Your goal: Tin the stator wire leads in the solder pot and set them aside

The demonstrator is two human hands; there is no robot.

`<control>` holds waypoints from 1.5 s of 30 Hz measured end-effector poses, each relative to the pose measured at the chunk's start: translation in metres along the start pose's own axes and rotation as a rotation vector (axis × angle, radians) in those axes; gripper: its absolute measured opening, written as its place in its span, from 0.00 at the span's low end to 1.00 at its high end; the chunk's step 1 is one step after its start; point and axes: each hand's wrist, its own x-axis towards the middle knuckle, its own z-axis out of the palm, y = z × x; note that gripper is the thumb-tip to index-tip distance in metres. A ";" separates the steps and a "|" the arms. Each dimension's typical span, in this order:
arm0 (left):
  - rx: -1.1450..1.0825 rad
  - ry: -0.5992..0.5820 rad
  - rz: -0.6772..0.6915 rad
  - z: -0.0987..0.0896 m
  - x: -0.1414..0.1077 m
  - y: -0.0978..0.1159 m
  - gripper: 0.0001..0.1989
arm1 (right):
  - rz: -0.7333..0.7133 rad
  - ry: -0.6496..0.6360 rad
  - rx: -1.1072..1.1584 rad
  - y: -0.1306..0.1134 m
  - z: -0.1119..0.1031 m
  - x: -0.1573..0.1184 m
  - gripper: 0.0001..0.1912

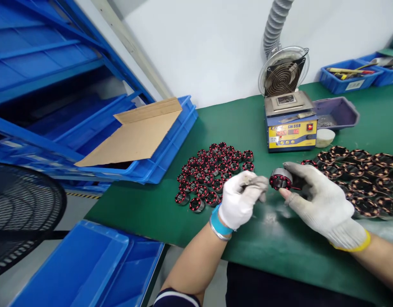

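My right hand point(321, 200), in a white glove with a yellow cuff, grips a ring-shaped wound core point(280, 179) with red wire between thumb and fingers. To its left, my left hand point(241, 198), gloved in white with a blue band at the wrist, has its fingers pinched together; what they hold, if anything, is too small to tell. The two hands are apart. Several red-wound cores point(212, 170) stand grouped on the green table point(241, 123) beyond my left hand. Copper-coloured cores point(362, 185) lie in rows at the right.
A yellow and blue device point(292, 132) with a lit display stands at the back, a fan and hose above it. Beside it is a purple tray point(350, 113). Blue crate point(164, 160) with cardboard point(142, 134) at left; black fan point(20, 217) at far left.
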 end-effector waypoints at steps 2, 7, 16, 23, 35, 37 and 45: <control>-0.091 0.151 0.053 -0.004 0.000 0.001 0.19 | 0.012 0.009 0.017 0.000 -0.001 0.001 0.25; 0.120 0.175 -0.040 -0.002 0.004 -0.002 0.22 | 0.080 0.004 0.006 0.001 -0.004 0.005 0.25; 0.249 -0.089 0.139 0.004 -0.004 -0.003 0.04 | 0.031 0.063 -0.153 -0.010 -0.021 0.018 0.26; 0.666 -0.205 0.577 0.017 -0.010 -0.009 0.05 | 0.017 0.189 -0.713 -0.018 -0.072 0.156 0.32; 1.018 -0.417 0.525 0.028 -0.010 -0.012 0.16 | -0.035 -0.104 -0.968 0.010 -0.055 0.303 0.40; 1.020 -0.446 0.508 0.029 -0.010 -0.012 0.15 | -0.040 -0.117 -0.977 0.013 -0.050 0.305 0.37; 1.042 -0.405 0.531 0.032 -0.011 -0.013 0.19 | -0.044 -0.172 -0.973 0.017 -0.047 0.302 0.32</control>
